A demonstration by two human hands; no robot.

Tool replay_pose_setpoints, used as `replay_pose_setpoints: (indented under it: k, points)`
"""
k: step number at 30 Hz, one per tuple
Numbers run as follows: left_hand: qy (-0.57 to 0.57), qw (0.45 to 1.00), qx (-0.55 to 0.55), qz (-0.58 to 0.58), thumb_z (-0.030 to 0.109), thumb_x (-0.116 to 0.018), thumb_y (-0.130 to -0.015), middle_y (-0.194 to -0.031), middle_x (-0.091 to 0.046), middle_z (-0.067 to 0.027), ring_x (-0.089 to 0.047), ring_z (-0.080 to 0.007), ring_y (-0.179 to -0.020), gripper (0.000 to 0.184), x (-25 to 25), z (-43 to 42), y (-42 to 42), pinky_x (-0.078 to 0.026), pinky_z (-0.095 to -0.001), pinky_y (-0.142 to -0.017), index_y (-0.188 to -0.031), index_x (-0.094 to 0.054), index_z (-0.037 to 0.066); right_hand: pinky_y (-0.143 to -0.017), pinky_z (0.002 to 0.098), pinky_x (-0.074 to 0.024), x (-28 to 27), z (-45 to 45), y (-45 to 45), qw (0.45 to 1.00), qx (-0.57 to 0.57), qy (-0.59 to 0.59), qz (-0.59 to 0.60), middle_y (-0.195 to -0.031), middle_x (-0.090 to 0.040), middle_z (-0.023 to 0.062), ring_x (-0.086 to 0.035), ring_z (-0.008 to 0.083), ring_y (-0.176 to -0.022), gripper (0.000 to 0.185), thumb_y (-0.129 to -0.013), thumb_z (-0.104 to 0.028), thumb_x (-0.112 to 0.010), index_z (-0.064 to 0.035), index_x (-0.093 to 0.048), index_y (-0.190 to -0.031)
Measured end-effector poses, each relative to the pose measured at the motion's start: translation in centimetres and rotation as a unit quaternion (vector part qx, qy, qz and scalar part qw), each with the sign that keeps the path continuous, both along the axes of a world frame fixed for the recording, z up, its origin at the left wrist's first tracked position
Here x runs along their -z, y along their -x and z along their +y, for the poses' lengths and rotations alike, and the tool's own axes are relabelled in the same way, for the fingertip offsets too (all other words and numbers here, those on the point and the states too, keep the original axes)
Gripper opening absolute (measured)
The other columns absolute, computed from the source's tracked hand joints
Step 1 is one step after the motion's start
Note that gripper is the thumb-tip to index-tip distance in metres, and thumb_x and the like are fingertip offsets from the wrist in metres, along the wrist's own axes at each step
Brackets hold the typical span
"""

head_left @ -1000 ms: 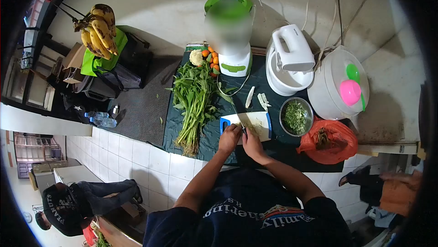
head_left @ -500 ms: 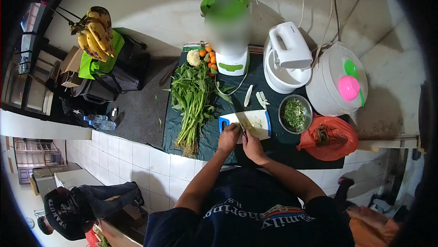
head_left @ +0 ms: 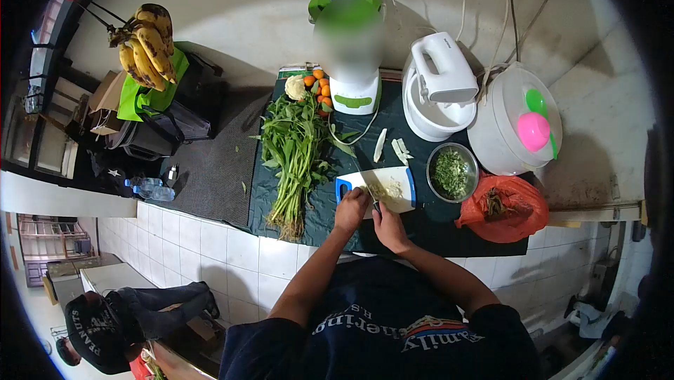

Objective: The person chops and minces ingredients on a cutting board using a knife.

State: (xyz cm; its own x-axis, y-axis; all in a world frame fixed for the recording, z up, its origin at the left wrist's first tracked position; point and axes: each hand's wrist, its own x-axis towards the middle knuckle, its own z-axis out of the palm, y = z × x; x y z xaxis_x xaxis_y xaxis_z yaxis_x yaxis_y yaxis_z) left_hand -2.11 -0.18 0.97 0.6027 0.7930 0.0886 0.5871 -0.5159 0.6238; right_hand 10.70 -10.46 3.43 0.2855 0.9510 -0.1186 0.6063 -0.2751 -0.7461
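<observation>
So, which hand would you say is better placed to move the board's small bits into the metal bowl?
Right, I think: the right hand is nearer the metal bowl, right of the board, though it should probably set down the knife first.

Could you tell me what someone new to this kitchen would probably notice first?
Probably the leafy greens, a big bunch lying roots toward the person on the left of the table. The red bag at the table's right end and the bananas hanging at the upper left also stand out. Centrally, the right hand holds a knife over the cutting board.
</observation>
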Motion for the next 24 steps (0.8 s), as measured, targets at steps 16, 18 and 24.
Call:
replay_pose_setpoints:
  k: [16, 18, 24]
  points:
    - [0.016, 1.0, -0.003, -0.007, 0.014, -0.066, -0.09, -0.103, -0.067, -0.0134, -0.066, -0.0369, -0.098, 0.015, 0.1, 0.1, 0.0, -0.057, -0.0465, -0.081, -0.099, -0.073, 0.004, -0.084, 0.0582, -0.0517, -0.9, -0.1, 0.3, 1.0, 0.002, 0.01, -0.001, -0.099, -0.068, 0.0335, -0.067, 0.0509, -0.093, 0.04, -0.104, -0.021, -0.054, 0.0082, -0.055, -0.13]
    - [0.017, 0.999, -0.011, -0.039, 0.013, -0.066, -0.09, -0.103, -0.067, -0.0133, -0.066, -0.0373, -0.098, 0.014, -0.1, 0.0, 0.0, -0.056, -0.0464, -0.081, -0.099, -0.072, 0.004, -0.083, 0.0578, -0.0519, -0.7, 0.0, 0.5, 1.0, 0.009, 0.003, -0.005, -0.098, -0.069, 0.0333, -0.067, 0.0507, -0.092, 0.04, -0.103, -0.021, -0.054, 0.0084, -0.055, -0.13]
    - [0.032, 0.999, -0.014, -0.008, 0.012, -0.068, -0.089, -0.106, -0.07, -0.0146, -0.069, -0.038, -0.096, 0.018, -0.4, 0.2, 0.1, -0.057, -0.0466, -0.08, -0.103, -0.074, 0.003, -0.082, 0.0564, -0.0527, -0.5, 1.5, 0.6, 1.0, 0.02, 0.003, -0.014, -0.098, -0.069, 0.033, -0.067, 0.0505, -0.092, 0.037, -0.103, -0.019, -0.054, 0.0091, -0.057, -0.127]
